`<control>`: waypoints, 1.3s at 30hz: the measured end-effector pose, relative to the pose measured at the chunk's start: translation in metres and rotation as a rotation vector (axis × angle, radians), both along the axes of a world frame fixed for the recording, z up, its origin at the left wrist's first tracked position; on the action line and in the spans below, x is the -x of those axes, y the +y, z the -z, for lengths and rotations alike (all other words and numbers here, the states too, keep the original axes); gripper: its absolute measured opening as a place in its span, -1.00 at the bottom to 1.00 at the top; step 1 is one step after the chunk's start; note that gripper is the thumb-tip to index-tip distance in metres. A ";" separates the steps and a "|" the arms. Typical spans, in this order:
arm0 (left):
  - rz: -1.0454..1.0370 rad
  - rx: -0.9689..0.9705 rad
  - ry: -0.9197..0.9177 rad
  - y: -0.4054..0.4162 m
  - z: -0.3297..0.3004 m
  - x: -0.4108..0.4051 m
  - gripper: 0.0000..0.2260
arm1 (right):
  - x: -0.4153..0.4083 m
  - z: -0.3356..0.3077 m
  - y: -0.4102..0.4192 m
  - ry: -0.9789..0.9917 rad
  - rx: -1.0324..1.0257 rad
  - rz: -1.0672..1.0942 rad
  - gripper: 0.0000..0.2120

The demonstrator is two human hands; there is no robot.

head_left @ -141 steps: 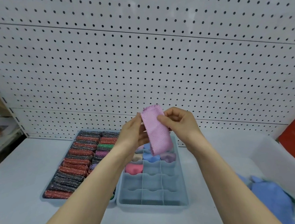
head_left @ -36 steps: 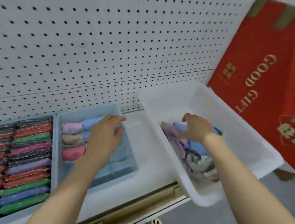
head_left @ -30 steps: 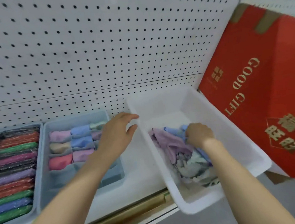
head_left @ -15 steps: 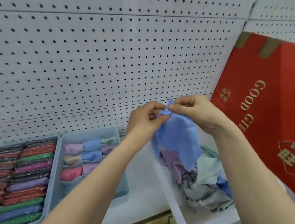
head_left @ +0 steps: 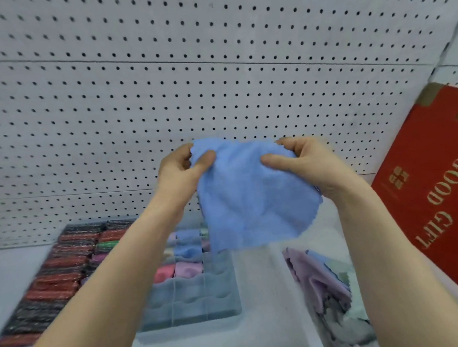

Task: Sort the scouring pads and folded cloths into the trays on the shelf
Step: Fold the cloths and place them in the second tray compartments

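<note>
Both hands pinch one light-blue scallop-edged microfibre cloth (head_left: 255,198) by its top corners, the left hand (head_left: 179,172) and right hand (head_left: 308,163) spreading it in the air before the white pegboard wall (head_left: 214,77). Below on the white shelf (head_left: 7,275): a tray of glittery scouring pads (head_left: 62,279) at left, a grey-blue divided tray (head_left: 194,298) with rolled cloths in its rear cells, and a clear plastic bin (head_left: 302,299) of loose cloths at the front right edge. A red gift box (head_left: 440,196) stands beside it.

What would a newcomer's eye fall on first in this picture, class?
First, the blue cloth spread open at the centre, pinched at its top corners by the left hand and right hand. Next, the red gift box at the right, and the tray of scouring pads at lower left.
</note>
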State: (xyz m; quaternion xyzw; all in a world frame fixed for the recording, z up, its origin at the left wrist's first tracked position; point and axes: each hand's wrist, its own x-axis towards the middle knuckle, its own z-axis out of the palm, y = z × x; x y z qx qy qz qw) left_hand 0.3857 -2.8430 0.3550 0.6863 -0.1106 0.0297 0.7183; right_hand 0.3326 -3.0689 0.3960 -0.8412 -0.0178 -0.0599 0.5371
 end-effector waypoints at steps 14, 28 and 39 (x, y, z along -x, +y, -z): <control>-0.404 0.193 -0.028 0.080 0.020 -0.006 -0.89 | -0.030 0.010 0.036 -0.046 -0.209 0.052 -0.81; -0.350 -0.210 -0.381 0.018 0.033 0.022 -0.88 | -0.044 0.041 0.122 -0.052 -0.450 0.011 -0.59; -0.370 -0.215 -0.206 0.048 0.039 0.014 -0.34 | -0.040 0.030 0.098 -0.041 -0.253 -0.154 -0.86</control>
